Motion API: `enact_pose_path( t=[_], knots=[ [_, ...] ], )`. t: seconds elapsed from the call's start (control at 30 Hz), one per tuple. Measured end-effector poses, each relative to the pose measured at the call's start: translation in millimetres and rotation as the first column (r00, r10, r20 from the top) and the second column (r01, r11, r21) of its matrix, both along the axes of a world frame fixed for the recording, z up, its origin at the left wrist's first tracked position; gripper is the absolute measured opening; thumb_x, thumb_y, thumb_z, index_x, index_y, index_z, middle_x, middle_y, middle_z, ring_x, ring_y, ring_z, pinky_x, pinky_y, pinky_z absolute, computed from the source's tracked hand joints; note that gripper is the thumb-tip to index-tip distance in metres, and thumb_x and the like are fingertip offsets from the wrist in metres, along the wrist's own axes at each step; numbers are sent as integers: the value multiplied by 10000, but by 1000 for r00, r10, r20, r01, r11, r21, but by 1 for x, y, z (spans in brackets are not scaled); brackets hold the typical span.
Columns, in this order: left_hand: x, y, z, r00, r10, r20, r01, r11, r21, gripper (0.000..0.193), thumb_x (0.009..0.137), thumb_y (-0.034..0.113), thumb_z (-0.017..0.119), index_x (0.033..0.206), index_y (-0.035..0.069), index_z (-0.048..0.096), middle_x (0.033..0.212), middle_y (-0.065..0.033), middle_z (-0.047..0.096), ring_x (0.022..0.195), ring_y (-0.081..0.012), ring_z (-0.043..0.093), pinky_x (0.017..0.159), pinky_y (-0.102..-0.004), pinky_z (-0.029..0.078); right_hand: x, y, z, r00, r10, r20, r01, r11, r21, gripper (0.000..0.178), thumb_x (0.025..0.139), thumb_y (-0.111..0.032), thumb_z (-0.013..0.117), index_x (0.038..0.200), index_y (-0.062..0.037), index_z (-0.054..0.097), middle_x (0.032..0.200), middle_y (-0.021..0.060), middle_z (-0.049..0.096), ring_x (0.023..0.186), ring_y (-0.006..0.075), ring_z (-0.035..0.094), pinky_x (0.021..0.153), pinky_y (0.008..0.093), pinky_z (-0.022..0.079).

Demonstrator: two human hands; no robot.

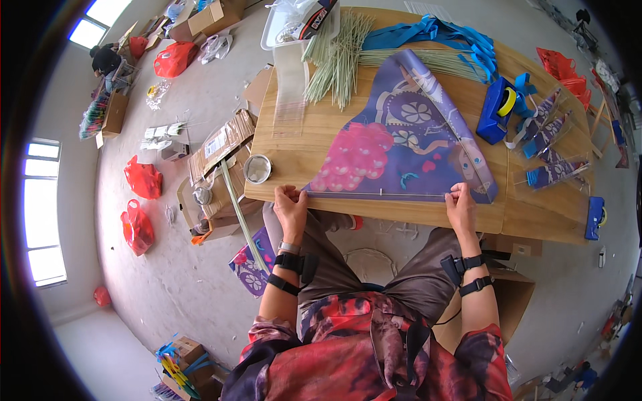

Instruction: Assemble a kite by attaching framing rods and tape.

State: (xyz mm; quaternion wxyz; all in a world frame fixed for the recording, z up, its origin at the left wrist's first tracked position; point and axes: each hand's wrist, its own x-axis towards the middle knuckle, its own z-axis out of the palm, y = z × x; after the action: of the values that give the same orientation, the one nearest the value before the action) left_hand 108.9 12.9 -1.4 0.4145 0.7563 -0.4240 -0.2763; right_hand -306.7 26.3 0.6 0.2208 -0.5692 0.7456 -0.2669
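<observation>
A purple, roughly triangular printed kite sail [408, 175] lies on the wooden table, with pink bubbles, white flower shapes and a cartoon face on it. A thin pale rod [361, 195] runs along its near edge, with a small white piece around its middle. My left hand [291, 212] is closed in a pinch at the rod's left end, by the sail's corner. At the other end, my right hand [461, 210] pinches the rod near the sail's right corner. The fingertips partly hide both rod ends. The sail's right side is folded or curled over.
Bundled thin green sticks [341, 57] and blue ribbon [435, 33] lie at the table's far side. A blue tape dispenser [493, 110] stands right of the sail, near packaged purple pieces [552, 144]. A round tin [257, 169] sits at the left edge, above cardboard [221, 147].
</observation>
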Motion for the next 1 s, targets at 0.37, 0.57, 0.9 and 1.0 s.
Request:
enact_pose_path(
  t=[0.37, 0.57, 0.9, 1.0],
  knots=[
    [-7, -4, 5, 988, -34, 152, 33, 999, 14, 307, 830, 52, 772, 1056, -2, 571, 843, -95, 696, 753, -172, 691, 724, -306, 563, 8, 0, -10, 985, -21, -173, 12, 999, -53, 282, 865, -45, 722, 1030, -61, 493, 784, 134, 662, 767, 359, 677, 697, 469, 520],
    [-8, -3, 8, 979, -65, 195, 66, 998, 4, 306, 830, 39, 761, 1060, -2, 563, 829, -109, 697, 734, -202, 699, 701, -322, 562, 17, 1, -5, 966, -10, -260, -8, 998, -66, 269, 875, -54, 703, 1036, -66, 487, 812, 136, 659, 803, 366, 671, 721, 490, 504],
    [-7, -1, -3, 961, -85, 262, 96, 995, -32, 295, 843, 40, 743, 1067, -2, 556, 816, -119, 688, 724, -220, 695, 686, -344, 554, 22, 3, -8, 956, -28, -292, 14, 999, -52, 237, 893, -64, 673, 1050, -55, 495, 902, 160, 648, 905, 376, 656, 785, 494, 478],
    [-6, 0, -3, 960, -89, 266, 102, 994, -35, 298, 840, 43, 745, 1067, -1, 557, 823, -119, 687, 726, -222, 690, 687, -349, 549, 22, 3, -9, 958, -32, -284, 17, 998, -55, 233, 895, -62, 670, 1049, -56, 496, 910, 159, 648, 914, 375, 655, 793, 490, 479]
  ],
)
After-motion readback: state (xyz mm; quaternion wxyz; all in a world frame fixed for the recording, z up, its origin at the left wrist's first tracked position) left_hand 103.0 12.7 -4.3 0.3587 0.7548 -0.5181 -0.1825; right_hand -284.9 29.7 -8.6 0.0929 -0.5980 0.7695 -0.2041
